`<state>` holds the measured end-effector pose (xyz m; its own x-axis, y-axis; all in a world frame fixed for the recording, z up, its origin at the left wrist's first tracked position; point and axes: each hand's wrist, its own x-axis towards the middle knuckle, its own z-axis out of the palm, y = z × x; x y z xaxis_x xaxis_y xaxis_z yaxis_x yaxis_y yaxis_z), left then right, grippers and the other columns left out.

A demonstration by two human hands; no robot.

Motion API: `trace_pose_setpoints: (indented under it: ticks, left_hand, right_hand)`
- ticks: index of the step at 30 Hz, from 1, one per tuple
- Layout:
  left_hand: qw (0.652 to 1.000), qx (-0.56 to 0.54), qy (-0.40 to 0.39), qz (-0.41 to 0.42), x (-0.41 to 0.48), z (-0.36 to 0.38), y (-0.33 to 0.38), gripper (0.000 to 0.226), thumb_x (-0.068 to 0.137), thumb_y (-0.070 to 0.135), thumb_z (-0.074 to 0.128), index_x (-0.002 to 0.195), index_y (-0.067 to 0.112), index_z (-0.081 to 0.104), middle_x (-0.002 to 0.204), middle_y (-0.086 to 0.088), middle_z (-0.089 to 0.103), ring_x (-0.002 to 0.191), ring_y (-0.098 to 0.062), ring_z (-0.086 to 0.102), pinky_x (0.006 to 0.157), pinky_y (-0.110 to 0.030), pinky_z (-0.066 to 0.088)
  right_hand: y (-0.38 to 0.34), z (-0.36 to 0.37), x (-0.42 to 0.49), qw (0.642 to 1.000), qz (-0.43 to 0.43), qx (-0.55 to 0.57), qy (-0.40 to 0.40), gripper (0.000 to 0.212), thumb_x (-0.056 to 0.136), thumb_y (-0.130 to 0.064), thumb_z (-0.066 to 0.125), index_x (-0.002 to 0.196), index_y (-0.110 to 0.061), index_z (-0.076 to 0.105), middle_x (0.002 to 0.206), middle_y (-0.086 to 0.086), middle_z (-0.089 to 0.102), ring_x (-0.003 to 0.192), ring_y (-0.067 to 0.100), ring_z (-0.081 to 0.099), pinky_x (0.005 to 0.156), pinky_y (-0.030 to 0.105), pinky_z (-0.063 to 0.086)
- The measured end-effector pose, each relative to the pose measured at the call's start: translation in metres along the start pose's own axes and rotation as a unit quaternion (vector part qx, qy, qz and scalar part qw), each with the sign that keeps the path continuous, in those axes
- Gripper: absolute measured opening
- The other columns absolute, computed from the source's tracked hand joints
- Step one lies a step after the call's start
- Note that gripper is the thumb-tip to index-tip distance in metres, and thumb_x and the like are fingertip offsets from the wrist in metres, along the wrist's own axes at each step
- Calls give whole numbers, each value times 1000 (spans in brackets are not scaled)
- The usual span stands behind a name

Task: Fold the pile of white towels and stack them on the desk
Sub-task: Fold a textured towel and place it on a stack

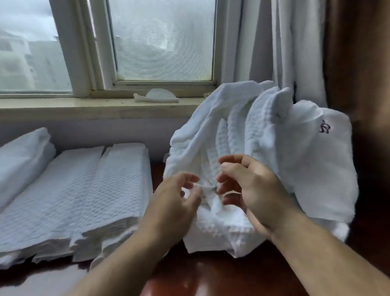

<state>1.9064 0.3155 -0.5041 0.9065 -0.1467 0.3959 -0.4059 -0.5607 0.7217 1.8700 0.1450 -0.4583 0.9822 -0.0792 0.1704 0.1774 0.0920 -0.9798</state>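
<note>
from where i sit this looks well past halfway: two folded stacks and a folded bundle already lie on the left of the desk, while a crumpled heap of unfolded towels stands on the right against the curtain, not yet done. the left hand and right hand sit close together at the heap's near face, fingers curled. the left fingertips seem to pinch a thin edge of it, but i cannot tell through the blur whether the right grips anything.
</note>
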Motion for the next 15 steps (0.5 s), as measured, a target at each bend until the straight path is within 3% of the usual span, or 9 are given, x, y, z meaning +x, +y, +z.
trace_pose_setpoints:
  ticks: [5,8,12,15]
  left_hand:
    - [999,-10,0,39,60,25,7,18,95,52,51,112,51,57,110,24,57,96,9,55,76,-13,43]
    - [998,-35,19,43,83,36,24,24,96,49,46,108,41,66,111,20,57,97,9,55,78,-13,43]
    - [990,-67,96,84,75,42,52,24,94,57,43,105,45,60,115,20,51,113,-8,51,91,-31,44]
    - [988,-10,14,156,55,53,74,51,82,77,38,124,53,51,128,21,42,122,-7,39,95,-30,39]
  right_hand:
    - [-35,-25,25,994,-44,100,3,11,81,-26,64,87,-23,73,70,6,63,58,18,59,46,27,44]
    - [-49,-52,40,989,-94,26,114,11,80,-31,64,75,-30,74,63,1,61,50,13,53,42,25,39]
    - [-24,-93,36,955,-73,-126,258,12,83,-35,64,76,-27,70,57,-11,59,56,8,53,51,26,42]
    - [5,-124,24,914,-66,-168,363,4,89,-25,67,86,-24,66,72,-11,69,75,16,64,66,31,48]
